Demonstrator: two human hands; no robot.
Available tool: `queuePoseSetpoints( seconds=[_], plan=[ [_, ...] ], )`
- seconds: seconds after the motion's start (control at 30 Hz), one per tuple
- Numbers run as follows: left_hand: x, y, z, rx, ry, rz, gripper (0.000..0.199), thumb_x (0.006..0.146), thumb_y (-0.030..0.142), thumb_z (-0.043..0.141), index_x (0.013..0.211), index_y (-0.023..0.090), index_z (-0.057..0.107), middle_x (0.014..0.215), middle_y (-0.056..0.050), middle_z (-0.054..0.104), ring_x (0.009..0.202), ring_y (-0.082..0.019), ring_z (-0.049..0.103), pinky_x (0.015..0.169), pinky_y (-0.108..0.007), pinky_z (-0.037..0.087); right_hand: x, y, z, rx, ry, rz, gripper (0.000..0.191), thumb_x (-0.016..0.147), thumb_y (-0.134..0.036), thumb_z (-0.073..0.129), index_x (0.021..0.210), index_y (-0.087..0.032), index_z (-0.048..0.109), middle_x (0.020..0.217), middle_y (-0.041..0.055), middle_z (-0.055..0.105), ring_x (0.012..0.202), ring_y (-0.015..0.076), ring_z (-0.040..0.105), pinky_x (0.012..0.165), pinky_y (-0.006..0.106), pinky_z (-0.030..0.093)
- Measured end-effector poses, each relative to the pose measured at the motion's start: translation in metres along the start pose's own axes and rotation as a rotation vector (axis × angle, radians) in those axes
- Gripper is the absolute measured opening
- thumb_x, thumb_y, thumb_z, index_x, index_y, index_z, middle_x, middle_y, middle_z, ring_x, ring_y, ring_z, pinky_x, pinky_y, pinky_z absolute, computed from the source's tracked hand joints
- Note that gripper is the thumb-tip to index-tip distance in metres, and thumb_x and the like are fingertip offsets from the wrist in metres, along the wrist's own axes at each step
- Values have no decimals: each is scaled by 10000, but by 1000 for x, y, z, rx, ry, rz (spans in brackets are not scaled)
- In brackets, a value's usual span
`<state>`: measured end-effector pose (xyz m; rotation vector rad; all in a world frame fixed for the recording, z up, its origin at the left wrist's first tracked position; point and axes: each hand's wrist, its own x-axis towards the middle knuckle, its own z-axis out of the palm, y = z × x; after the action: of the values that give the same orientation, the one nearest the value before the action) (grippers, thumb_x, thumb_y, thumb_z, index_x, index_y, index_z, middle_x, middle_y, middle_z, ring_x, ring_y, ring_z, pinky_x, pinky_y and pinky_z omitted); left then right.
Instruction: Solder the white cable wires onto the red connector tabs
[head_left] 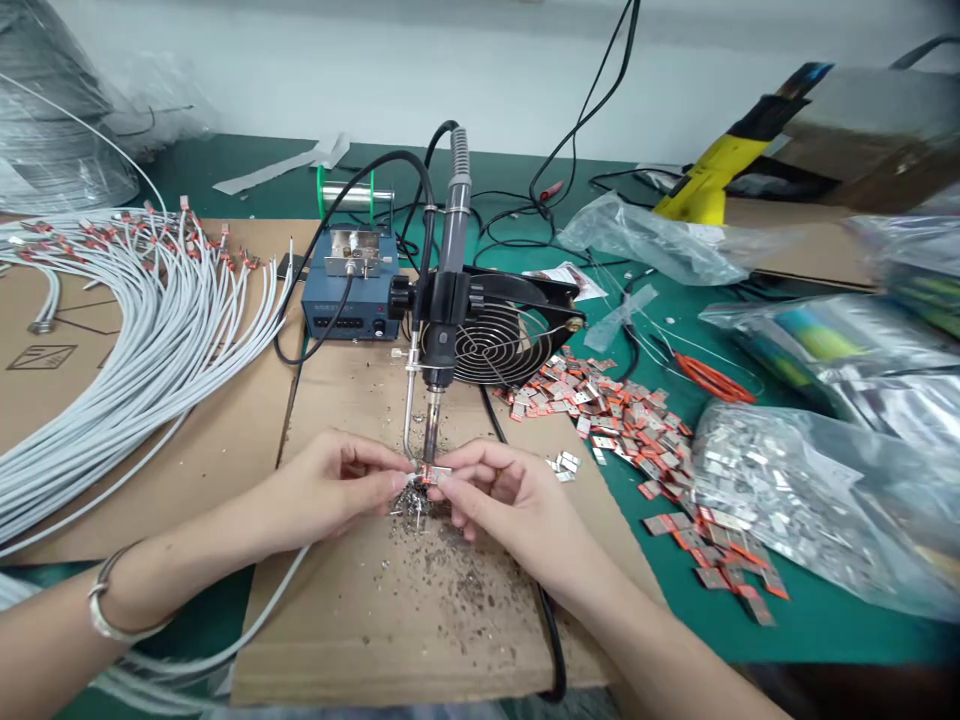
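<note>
Under the tip of an upright soldering iron (447,330), my two hands nearly meet. My left hand (339,490) pinches the end of a white cable (279,590), whose length trails down and left below the wrist. Between thumb and forefinger, my right hand (517,500) grips a small orange and silver USB connector (437,474). The cable end and the connector come together at the iron's tip; whether they are joined is too small to tell. A thin metal feed tube (409,405) runs down beside the iron. Solder scraps (414,500) are heaped just below.
Finished-looking white cables (172,350) lie bundled at left. Behind stand a blue soldering unit (349,300), a solder spool (346,195) and a black fan (510,330). Loose connectors (622,415), a bag of metal parts (787,490) and orange-handled cutters (712,376) lie at right.
</note>
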<state>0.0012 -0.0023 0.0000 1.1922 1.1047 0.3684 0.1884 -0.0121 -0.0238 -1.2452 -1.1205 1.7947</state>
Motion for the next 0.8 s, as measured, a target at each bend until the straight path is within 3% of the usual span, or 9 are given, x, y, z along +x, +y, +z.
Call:
queuePoseSetpoints(
  seconds=[0.2,0.4,0.57,0.8],
  plan=[
    [2,-1,0,-23,-7,-14,340,796,362,558,985,93,643,564,40,486,336,-10,283,322,-156,161,1,0,1,4,5,-6,389,614,-395,752,803,-106,572,657,32,634,427,9,475,400,108,400],
    [2,0,0,-23,46,-52,282,774,346,565,850,82,630,545,33,504,328,-4,275,317,-147,152,0,-3,2,-19,30,-18,318,642,-345,731,795,-108,584,656,34,650,422,11,458,392,112,364],
    [-1,3,1,-59,64,-84,289,759,343,572,882,84,612,548,36,505,320,-3,274,306,-143,149,0,-4,3,10,9,-76,263,656,-309,729,776,-117,594,648,27,659,430,10,465,390,115,306],
    [-3,9,5,-69,77,-108,275,745,316,568,874,77,608,518,46,484,321,-12,281,302,-147,146,-3,-4,0,67,-30,-69,240,666,-286,738,798,-123,621,694,34,679,636,52,628,594,117,455]
  ],
)
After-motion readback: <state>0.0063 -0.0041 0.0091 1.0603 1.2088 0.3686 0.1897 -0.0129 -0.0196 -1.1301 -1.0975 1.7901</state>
